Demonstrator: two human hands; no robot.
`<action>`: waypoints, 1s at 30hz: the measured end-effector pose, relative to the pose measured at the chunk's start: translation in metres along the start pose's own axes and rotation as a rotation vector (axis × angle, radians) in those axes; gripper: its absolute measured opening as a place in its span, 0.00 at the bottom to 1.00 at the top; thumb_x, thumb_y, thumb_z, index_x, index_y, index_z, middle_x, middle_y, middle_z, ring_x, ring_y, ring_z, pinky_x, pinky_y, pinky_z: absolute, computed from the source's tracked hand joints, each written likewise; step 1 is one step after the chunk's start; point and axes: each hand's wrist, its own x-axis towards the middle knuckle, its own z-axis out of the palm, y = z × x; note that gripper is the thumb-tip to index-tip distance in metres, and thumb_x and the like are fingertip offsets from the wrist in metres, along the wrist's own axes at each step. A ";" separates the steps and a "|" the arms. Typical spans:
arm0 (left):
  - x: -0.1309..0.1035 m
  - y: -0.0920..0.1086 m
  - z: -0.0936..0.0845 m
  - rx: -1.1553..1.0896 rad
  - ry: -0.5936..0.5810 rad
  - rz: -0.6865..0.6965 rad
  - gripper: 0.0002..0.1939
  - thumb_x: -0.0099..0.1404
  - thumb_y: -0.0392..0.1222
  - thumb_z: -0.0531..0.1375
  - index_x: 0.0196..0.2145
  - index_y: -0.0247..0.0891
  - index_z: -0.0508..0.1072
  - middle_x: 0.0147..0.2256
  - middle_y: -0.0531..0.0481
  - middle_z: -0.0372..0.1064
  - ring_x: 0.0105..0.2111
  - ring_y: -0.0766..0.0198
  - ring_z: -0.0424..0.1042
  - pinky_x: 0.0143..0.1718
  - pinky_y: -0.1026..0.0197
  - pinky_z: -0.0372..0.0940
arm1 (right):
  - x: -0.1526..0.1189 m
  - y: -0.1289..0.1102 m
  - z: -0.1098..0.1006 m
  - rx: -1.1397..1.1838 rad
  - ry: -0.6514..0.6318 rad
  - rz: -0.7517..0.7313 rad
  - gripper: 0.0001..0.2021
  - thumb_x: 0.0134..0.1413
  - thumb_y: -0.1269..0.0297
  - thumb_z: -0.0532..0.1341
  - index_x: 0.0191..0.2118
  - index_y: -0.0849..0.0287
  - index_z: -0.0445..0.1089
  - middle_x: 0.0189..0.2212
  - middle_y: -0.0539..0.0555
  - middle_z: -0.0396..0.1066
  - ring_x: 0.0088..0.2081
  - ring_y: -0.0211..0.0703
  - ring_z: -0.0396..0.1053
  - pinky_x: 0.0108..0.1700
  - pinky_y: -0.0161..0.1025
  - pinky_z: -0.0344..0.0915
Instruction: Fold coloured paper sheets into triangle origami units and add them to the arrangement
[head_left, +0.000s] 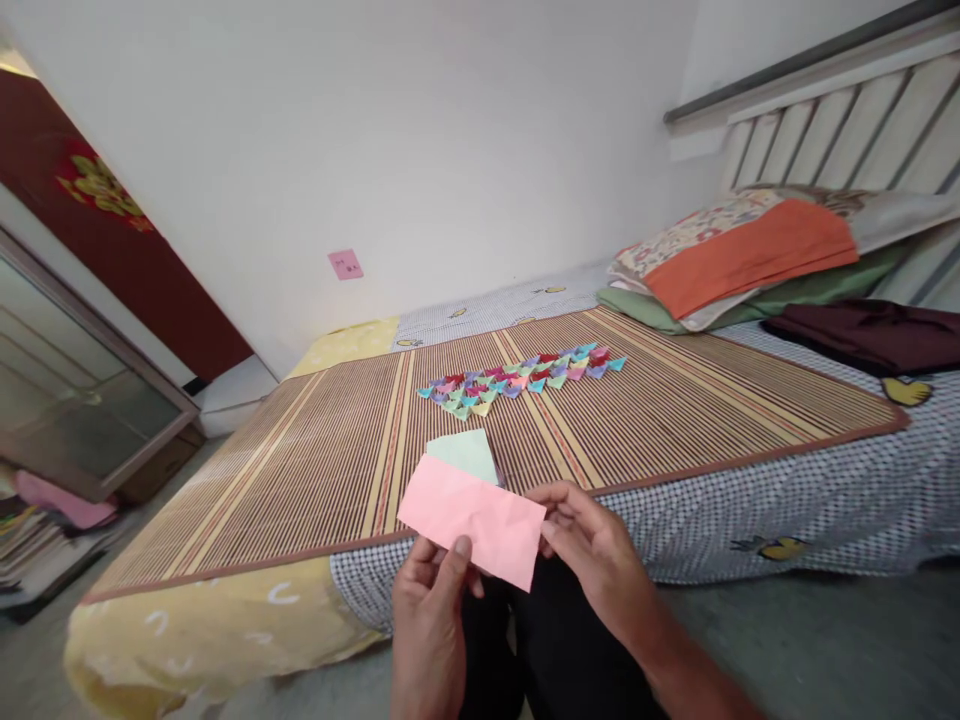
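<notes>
A pink sheet of paper [472, 515], a long rectangle, is held over my lap at the bed's near edge. My left hand [435, 610] pinches its lower left side, thumb on top. At the right end, my right hand [589, 545] grips the paper's edge between thumb and fingers. Just behind lies a stack of pale green paper [465, 452], partly covered by the pink sheet. Farther back, several small folded paper triangles [517, 380] in many colours lie in slanting rows on the mat.
A striped bamboo mat [300, 470] covers the bed, over a checked sheet [750, 510] and a yellow one. Pillows [750, 250] are piled at the right, beside dark folded cloth [870, 335]. A pink note [345, 264] is on the wall. Papers [37, 550] are stacked at far left.
</notes>
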 end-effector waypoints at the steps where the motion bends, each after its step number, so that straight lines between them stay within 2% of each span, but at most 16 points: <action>1: 0.000 0.001 0.000 0.006 0.000 -0.005 0.14 0.56 0.45 0.73 0.36 0.33 0.79 0.26 0.52 0.70 0.23 0.71 0.61 0.25 0.69 0.60 | -0.001 0.000 -0.002 -0.063 0.015 -0.062 0.12 0.63 0.70 0.58 0.50 0.55 0.72 0.40 0.54 0.75 0.42 0.43 0.75 0.44 0.37 0.72; 2: 0.000 0.003 0.000 0.013 -0.005 -0.013 0.15 0.57 0.45 0.73 0.37 0.33 0.79 0.25 0.53 0.69 0.21 0.72 0.60 0.24 0.70 0.59 | -0.001 0.001 -0.005 -0.148 0.012 -0.136 0.18 0.63 0.73 0.57 0.55 0.52 0.70 0.47 0.55 0.74 0.49 0.45 0.74 0.50 0.39 0.71; 4: -0.001 0.006 0.001 0.015 -0.029 -0.035 0.15 0.57 0.45 0.72 0.39 0.33 0.79 0.23 0.54 0.68 0.20 0.73 0.58 0.22 0.70 0.58 | -0.003 0.000 -0.009 -0.322 -0.059 -0.276 0.24 0.61 0.77 0.56 0.59 0.48 0.69 0.57 0.55 0.68 0.60 0.46 0.67 0.61 0.43 0.65; 7: -0.002 0.008 0.003 0.004 -0.074 -0.068 0.14 0.58 0.45 0.71 0.37 0.33 0.78 0.24 0.54 0.68 0.19 0.73 0.57 0.21 0.70 0.57 | -0.006 -0.001 -0.012 -0.439 -0.139 -0.384 0.28 0.58 0.79 0.57 0.60 0.45 0.69 0.61 0.54 0.64 0.64 0.46 0.63 0.65 0.44 0.61; 10: -0.002 0.008 0.004 0.007 -0.088 -0.082 0.14 0.58 0.45 0.72 0.37 0.33 0.78 0.27 0.52 0.71 0.21 0.73 0.60 0.21 0.69 0.59 | -0.007 -0.004 -0.012 -0.472 -0.077 -0.453 0.31 0.57 0.79 0.59 0.63 0.46 0.66 0.62 0.56 0.63 0.63 0.47 0.64 0.64 0.45 0.64; 12: -0.002 0.006 0.005 -0.003 -0.087 -0.092 0.15 0.58 0.45 0.72 0.38 0.33 0.78 0.27 0.52 0.72 0.20 0.73 0.61 0.22 0.69 0.60 | -0.007 -0.005 -0.011 -0.516 -0.082 -0.490 0.29 0.57 0.80 0.59 0.61 0.48 0.68 0.62 0.57 0.62 0.61 0.48 0.66 0.62 0.45 0.66; 16: -0.004 0.005 0.007 -0.092 -0.083 -0.108 0.19 0.58 0.44 0.72 0.46 0.36 0.78 0.28 0.51 0.75 0.21 0.69 0.68 0.27 0.66 0.64 | -0.007 -0.006 -0.010 -0.536 -0.124 -0.514 0.14 0.60 0.77 0.60 0.45 0.52 0.77 0.57 0.59 0.68 0.56 0.49 0.71 0.56 0.45 0.71; 19: -0.006 0.004 0.009 -0.155 -0.074 -0.113 0.25 0.58 0.42 0.72 0.52 0.39 0.75 0.32 0.49 0.78 0.26 0.64 0.74 0.33 0.63 0.68 | -0.007 -0.003 -0.008 -0.487 -0.094 -0.502 0.13 0.62 0.77 0.58 0.41 0.54 0.77 0.53 0.58 0.71 0.52 0.46 0.74 0.52 0.41 0.73; 24: -0.007 0.000 0.009 -0.210 -0.025 -0.099 0.26 0.56 0.36 0.73 0.52 0.41 0.75 0.23 0.57 0.69 0.25 0.67 0.72 0.33 0.66 0.69 | -0.006 0.001 -0.006 -0.463 -0.036 -0.492 0.19 0.62 0.80 0.54 0.48 0.51 0.76 0.55 0.57 0.70 0.56 0.46 0.72 0.56 0.42 0.71; 27: -0.005 0.001 0.007 -0.198 0.021 -0.071 0.23 0.55 0.36 0.74 0.47 0.39 0.76 0.25 0.56 0.70 0.28 0.65 0.75 0.34 0.66 0.71 | -0.006 0.000 -0.009 -0.476 0.037 -0.474 0.21 0.61 0.78 0.57 0.54 0.49 0.72 0.55 0.56 0.71 0.57 0.48 0.71 0.58 0.44 0.69; 30: -0.005 0.003 0.006 -0.186 0.040 -0.061 0.20 0.54 0.37 0.74 0.44 0.38 0.76 0.27 0.55 0.72 0.30 0.64 0.76 0.35 0.65 0.72 | -0.008 -0.002 -0.013 -0.452 0.180 -0.441 0.20 0.62 0.75 0.59 0.57 0.49 0.69 0.51 0.55 0.72 0.52 0.47 0.73 0.56 0.45 0.70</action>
